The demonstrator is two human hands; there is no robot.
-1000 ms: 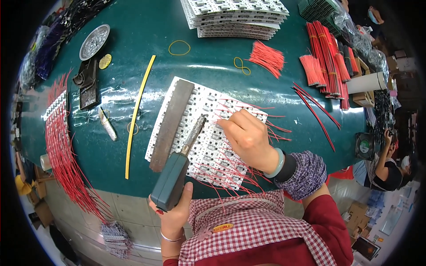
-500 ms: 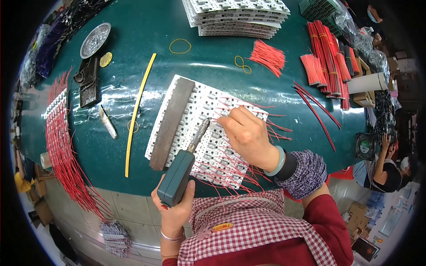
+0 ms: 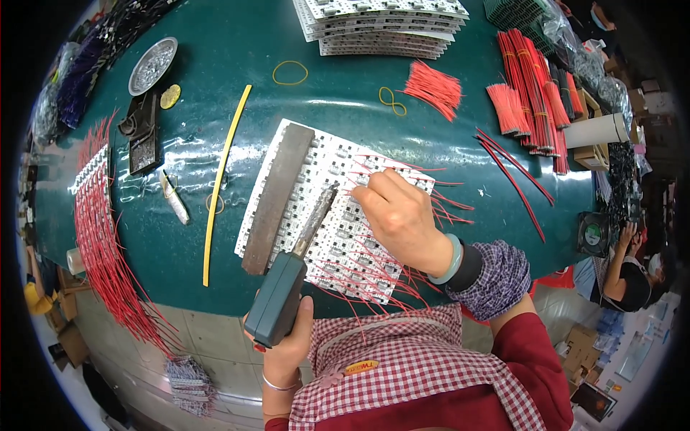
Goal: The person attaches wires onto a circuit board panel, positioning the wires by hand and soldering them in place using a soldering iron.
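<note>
In my left hand [image 3: 289, 352] is a dark green soldering gun [image 3: 277, 298], its fingers wrapped round the body. The metal tip of the gun points up and right over a white circuit board panel [image 3: 338, 169], close to my right fingertips. My right hand [image 3: 397, 219] is closed in a pinch above the panel, on what looks like a thin red wire mostly hidden by the fingers. Several red wires [image 3: 449, 201] stick out from the panel's right and lower edges. A flat brown bar [image 3: 279, 201] lies along the panel's left side.
A stack of white panels [image 3: 388, 29] stands at the back. Red wire bundles [image 3: 528, 93] and a loose red pile [image 3: 433, 90] lie right. To the left are a wired panel [image 3: 93, 187], a metal dish [image 3: 153, 66], a dark box [image 3: 144, 147] and a yellow strip [image 3: 227, 187].
The soldering gun's body has shifted slightly down and left, with its tip a little higher beside my right fingertips. My right hand has barely moved and stays pinched.
</note>
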